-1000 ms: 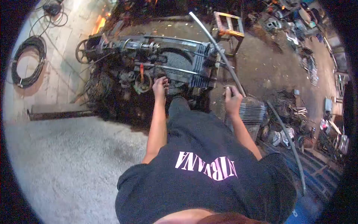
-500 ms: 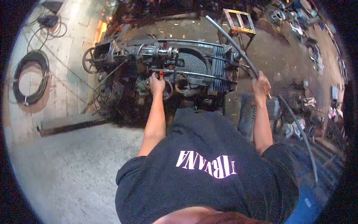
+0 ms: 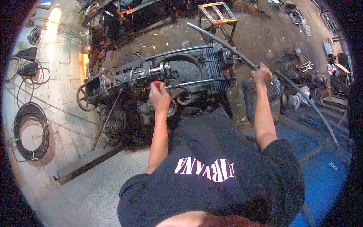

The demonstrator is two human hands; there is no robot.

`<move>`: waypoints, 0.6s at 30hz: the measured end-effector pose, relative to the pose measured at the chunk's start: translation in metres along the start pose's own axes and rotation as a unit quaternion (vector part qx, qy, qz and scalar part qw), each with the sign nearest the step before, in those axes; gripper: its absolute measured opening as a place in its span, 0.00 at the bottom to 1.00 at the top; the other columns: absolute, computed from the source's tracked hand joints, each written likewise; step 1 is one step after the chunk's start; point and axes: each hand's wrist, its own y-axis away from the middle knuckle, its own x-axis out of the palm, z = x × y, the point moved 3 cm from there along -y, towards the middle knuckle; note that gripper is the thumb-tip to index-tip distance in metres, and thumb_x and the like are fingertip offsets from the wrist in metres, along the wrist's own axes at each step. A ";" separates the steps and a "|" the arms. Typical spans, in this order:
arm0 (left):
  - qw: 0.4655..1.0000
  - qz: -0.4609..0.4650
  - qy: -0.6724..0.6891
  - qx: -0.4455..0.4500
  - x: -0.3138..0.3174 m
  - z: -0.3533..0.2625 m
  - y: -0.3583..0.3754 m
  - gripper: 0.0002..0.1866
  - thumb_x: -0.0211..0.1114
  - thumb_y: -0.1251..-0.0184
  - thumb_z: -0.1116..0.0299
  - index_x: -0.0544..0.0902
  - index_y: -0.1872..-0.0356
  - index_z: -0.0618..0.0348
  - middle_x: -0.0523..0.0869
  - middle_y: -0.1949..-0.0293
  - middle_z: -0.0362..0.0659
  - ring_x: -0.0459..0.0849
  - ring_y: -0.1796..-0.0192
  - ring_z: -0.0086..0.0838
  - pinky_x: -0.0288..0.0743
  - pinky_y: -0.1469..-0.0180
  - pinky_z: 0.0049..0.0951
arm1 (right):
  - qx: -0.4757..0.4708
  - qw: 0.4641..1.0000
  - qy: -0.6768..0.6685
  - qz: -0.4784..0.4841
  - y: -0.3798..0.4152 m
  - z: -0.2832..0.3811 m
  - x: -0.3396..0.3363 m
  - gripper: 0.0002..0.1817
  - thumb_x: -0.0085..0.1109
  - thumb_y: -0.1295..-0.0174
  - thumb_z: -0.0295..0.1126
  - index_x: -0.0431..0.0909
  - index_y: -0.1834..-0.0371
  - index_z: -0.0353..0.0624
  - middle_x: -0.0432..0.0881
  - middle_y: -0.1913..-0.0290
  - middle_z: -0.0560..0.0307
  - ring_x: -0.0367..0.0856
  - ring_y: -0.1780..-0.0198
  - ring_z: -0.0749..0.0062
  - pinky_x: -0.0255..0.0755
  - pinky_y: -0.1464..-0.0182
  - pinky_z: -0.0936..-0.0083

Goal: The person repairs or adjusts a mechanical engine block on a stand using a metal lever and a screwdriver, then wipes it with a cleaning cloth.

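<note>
1. Gripping a long grey rod [image 3: 228, 46] in the right hand [image 3: 261, 75], with fingers closed around the lower part; slanting up and away over the right end of the dark machine [image 3: 213, 70], towards a yellow-edged metal stand [image 3: 223, 21]
2. Reaching with the left hand [image 3: 159, 100] to a red knob [image 3: 156, 83] on the machine, with fingers curled at it; cannot tell how firmly
3. Could swing the far end of the rod into the stand or the machine, from holding so much length in one hand
4. Could pinch fingers or catch a sleeve, from working bare-handed so near exposed metal parts; cannot tell whether running or stopped
5. Could knock a second grey tube [image 3: 310, 99], from stepping or turning right; cannot tell whether joined to the first
6. Standing between rough grey concrete [image 3: 90, 185] and blue flooring [image 3: 329, 185], with brown, littered ground [image 3: 261, 41] beyond the machine
7. Showing, around the cluttered room, coiled black cable [image 3: 32, 113] on pale boards and scattered metal at right
</note>
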 end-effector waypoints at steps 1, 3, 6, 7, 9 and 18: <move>0.996 -0.003 0.088 0.009 0.004 -0.022 -0.008 0.09 0.58 0.31 0.67 0.76 0.61 0.63 0.85 0.69 0.51 0.84 0.68 0.48 0.75 0.64 0.42 | 0.004 1.000 0.001 0.001 0.000 -0.001 0.001 0.16 0.63 0.61 0.39 0.79 0.67 0.47 0.84 0.64 0.48 0.84 0.59 0.51 0.76 0.58 0.57; 0.988 -0.004 0.135 0.075 0.027 -0.052 -0.031 0.09 0.57 0.29 0.67 0.75 0.60 0.63 0.86 0.69 0.50 0.85 0.69 0.40 0.76 0.65 0.37 | 0.005 1.000 -0.002 -0.025 -0.001 -0.002 0.000 0.16 0.63 0.62 0.39 0.80 0.68 0.47 0.85 0.64 0.47 0.84 0.59 0.50 0.76 0.59 0.56; 0.972 0.002 0.207 0.116 0.072 -0.085 -0.066 0.09 0.58 0.30 0.66 0.75 0.61 0.62 0.85 0.70 0.48 0.85 0.70 0.34 0.75 0.67 0.35 | -0.007 1.000 -0.026 -0.001 -0.023 -0.004 -0.002 0.14 0.62 0.60 0.38 0.80 0.68 0.45 0.85 0.64 0.46 0.84 0.59 0.48 0.77 0.58 0.56; 0.967 -0.005 0.216 0.133 0.085 -0.093 -0.073 0.09 0.59 0.30 0.65 0.75 0.61 0.61 0.85 0.72 0.47 0.85 0.71 0.33 0.75 0.67 0.35 | -0.005 1.000 -0.025 -0.002 -0.038 -0.006 0.003 0.14 0.62 0.60 0.38 0.80 0.68 0.45 0.85 0.64 0.46 0.84 0.59 0.48 0.77 0.58 0.56; 0.974 0.006 0.176 0.143 0.105 -0.103 -0.077 0.09 0.59 0.30 0.65 0.75 0.61 0.61 0.86 0.72 0.46 0.85 0.71 0.33 0.75 0.67 0.35 | -0.056 0.998 -0.005 0.028 -0.060 -0.010 0.020 0.13 0.61 0.58 0.35 0.81 0.68 0.46 0.85 0.65 0.45 0.84 0.60 0.47 0.77 0.57 0.55; 0.989 0.014 0.123 0.084 0.138 -0.096 -0.069 0.07 0.58 0.32 0.69 0.75 0.60 0.62 0.86 0.70 0.52 0.85 0.67 0.49 0.75 0.64 0.42 | -0.089 0.995 0.001 0.042 -0.066 -0.012 0.024 0.08 0.62 0.50 0.36 0.82 0.68 0.47 0.85 0.68 0.48 0.85 0.63 0.50 0.77 0.59 0.57</move>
